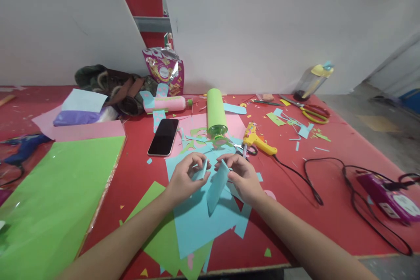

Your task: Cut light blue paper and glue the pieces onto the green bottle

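The table [328, 175] is red, strewn with light blue, green and yellow scraps. The folded paper piece [216, 188] between the hands is light blue, lying over light blue sheets [197, 223] and green sheets [157, 232]. A large green sheet [55, 197] lies left. The phone [163, 136] is black, the glue gun [257, 140] yellow, the bottle [215, 111] wrapped in light green, the snack bag [164, 70] purple, the scissors [313, 111] red and yellow-green.
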`<state>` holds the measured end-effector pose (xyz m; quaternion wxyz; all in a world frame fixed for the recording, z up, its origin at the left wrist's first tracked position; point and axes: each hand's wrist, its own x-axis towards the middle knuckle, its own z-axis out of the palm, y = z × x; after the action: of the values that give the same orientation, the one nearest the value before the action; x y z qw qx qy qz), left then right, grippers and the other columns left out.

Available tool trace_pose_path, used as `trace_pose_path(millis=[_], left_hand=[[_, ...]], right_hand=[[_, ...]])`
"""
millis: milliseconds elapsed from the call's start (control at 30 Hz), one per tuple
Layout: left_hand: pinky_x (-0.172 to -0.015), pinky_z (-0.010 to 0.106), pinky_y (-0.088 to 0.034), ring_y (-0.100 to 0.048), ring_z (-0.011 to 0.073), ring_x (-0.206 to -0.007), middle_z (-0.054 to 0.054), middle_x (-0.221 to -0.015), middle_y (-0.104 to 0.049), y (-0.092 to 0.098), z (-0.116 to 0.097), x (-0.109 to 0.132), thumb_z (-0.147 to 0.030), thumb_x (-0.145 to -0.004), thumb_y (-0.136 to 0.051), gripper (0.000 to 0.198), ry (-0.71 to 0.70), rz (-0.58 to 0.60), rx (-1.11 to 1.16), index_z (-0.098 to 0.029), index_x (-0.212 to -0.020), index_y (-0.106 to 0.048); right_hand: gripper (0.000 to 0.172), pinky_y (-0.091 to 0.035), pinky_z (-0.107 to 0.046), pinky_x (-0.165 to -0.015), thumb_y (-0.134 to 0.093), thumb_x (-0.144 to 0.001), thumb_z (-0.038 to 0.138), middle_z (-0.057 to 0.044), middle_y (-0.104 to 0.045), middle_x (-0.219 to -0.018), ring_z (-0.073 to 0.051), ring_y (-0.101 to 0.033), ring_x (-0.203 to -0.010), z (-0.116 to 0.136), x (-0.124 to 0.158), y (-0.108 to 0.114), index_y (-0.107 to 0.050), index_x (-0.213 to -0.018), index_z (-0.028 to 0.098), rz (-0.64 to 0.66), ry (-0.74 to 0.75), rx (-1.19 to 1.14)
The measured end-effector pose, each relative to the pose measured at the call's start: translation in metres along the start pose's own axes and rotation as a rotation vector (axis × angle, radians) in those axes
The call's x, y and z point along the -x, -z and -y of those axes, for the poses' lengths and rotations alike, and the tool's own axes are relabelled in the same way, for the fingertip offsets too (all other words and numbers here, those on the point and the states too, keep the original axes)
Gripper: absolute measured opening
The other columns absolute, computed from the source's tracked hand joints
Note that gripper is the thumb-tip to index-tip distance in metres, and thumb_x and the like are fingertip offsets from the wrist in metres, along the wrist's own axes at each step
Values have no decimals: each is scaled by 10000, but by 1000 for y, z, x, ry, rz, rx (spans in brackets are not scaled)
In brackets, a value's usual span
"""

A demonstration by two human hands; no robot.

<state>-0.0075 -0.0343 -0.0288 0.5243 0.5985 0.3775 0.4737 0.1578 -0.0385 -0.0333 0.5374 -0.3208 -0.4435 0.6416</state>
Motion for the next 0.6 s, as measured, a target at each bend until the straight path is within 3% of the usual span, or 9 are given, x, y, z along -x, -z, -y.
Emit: trace_pose_path(millis=[267, 433, 600], left_hand=[[-721, 261, -430, -519, 119, -803, -14, -796, -443, 0, -2, -4, -115, -646, -589, 212, 133, 7, 191, -186, -700, -396], [-649, 254, -432, -542, 138, -766, 2, -803, -512, 2, -2, -6, -197, -608, -664, 257, 335, -64, 368, -179, -715, -430], [-639, 268, -443, -570, 136, -704, 4, -810, -554, 3, -1, -6, -257, -575, -721, 323, 460, -76, 529, -167, -751, -466]], right_hand=[[271, -483, -336, -692, -711, -588, 402, -2, -625, -757, -150, -579, -702, 5, -5, -4, -556, -625, 182, -261, -314, -355], [266, -471, -349, -755, -698, -595, 420, 0, -638, -647, -157, -594, -700, 8, -6, -5, -592, -589, 176, -272, -457, -514], [253, -461, -355, -788, -691, -610, 413, -1, -638, -602, -175, -611, -732, 10, -5, -8, -600, -589, 178, -255, -495, -562]])
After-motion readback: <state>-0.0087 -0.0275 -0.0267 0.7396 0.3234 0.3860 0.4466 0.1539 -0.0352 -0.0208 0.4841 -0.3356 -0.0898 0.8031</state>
